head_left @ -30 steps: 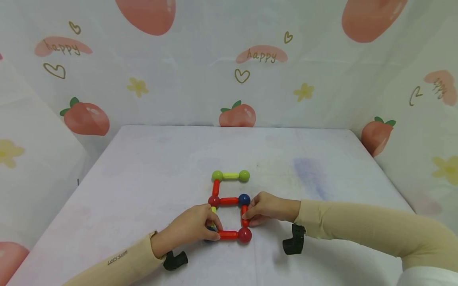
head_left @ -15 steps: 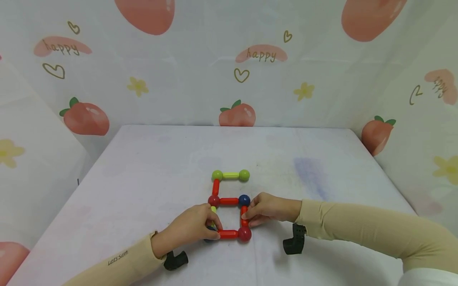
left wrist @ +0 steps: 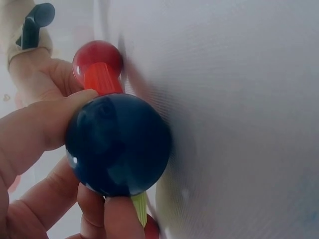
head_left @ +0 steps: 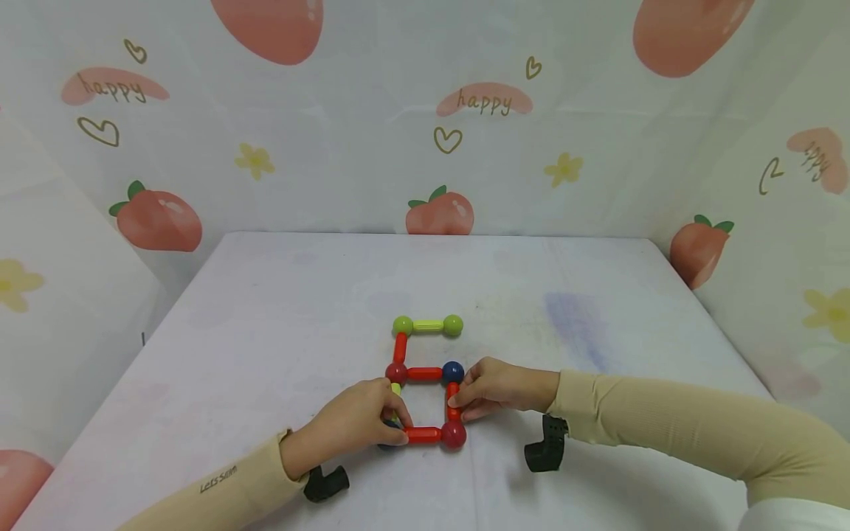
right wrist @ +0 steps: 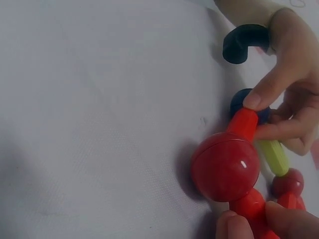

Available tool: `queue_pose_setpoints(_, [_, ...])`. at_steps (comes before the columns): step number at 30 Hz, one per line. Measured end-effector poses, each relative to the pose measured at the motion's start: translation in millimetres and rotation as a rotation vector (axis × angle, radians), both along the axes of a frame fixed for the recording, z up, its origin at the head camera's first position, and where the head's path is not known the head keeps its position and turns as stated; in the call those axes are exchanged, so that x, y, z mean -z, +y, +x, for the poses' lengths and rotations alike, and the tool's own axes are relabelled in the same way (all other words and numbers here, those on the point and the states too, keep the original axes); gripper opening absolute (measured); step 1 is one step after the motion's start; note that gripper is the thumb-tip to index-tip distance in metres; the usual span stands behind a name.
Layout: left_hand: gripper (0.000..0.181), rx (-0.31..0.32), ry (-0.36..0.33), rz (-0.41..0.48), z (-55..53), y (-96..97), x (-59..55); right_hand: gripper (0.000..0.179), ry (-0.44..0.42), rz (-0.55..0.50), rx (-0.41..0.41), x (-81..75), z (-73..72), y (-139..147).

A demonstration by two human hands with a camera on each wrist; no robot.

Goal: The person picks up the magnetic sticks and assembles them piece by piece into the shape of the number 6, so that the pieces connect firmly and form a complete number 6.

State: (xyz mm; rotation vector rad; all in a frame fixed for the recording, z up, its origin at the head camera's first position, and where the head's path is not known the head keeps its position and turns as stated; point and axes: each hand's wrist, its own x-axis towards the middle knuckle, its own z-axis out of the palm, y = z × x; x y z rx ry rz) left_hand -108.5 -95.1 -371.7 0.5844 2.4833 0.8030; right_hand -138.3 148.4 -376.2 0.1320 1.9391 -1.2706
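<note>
On the table lies a figure of magnetic rods and balls, shaped like a 6. My left hand (head_left: 355, 422) pinches the lower-left blue ball (left wrist: 119, 144) between thumb and fingers, where a bottom red rod (head_left: 423, 435) and a yellow-green rod (left wrist: 140, 209) meet. The right-side red rod (head_left: 454, 403) is pinched by my right hand (head_left: 499, 387), between the upper blue ball (head_left: 453, 372) and the lower red ball (right wrist: 225, 167). Further up, a middle red rod (head_left: 425, 374) joins another red ball (head_left: 396, 373). In the head view, my left fingers partly hide the lower-left ball and the yellow-green rod.
Two green balls joined by a yellow-green rod (head_left: 428, 325) form the figure's top. The white table (head_left: 299, 295) ends at a fruit-print backdrop (head_left: 372, 169). Black wrist cameras hang under the left sleeve (head_left: 222, 479) and the right sleeve (head_left: 637, 409).
</note>
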Motion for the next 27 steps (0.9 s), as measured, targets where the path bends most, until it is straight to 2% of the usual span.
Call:
queue_pose_setpoints(5, [0.018,-0.023,-0.052,0.008,-3.0,-2.3,-6.2,0.009,0.020,0.000,-0.043,-1.4,-1.4,5])
queue_pose_setpoints(8, [0.023,-0.034,-0.053,0.028,-6.4,-6.7,-18.2,0.015,0.042,0.001,-0.067,-6.4,-4.6,12])
queue_pose_setpoints(10, [0.026,-0.044,-0.020,0.042,-9.9,-11.9,-29.1,0.022,0.056,-0.003,-0.066,-13.1,-7.3,17])
queue_pose_setpoints(15, [0.035,-0.112,0.143,0.054,-18.1,-26.1,-61.0,0.038,0.130,-0.048,-0.063,-42.3,-14.1,30])
queue_pose_setpoints(20, [0.046,-0.160,0.346,0.045,-21.7,-33.5,-83.9,0.046,0.320,-0.114,-0.059,-74.1,-19.7,41])
queue_pose_setpoints(24, [0.055,-0.180,0.492,-0.005,-24.5,-33.0,-86.2,0.047,0.523,-0.102,-0.055,-87.4,-19.1,48])
queue_pose_setpoints(27, [0.064,-0.187,0.588,-0.056,-28.5,-28.4,-79.5,0.050,0.688,-0.004,-0.053,-86.8,-15.4,49])
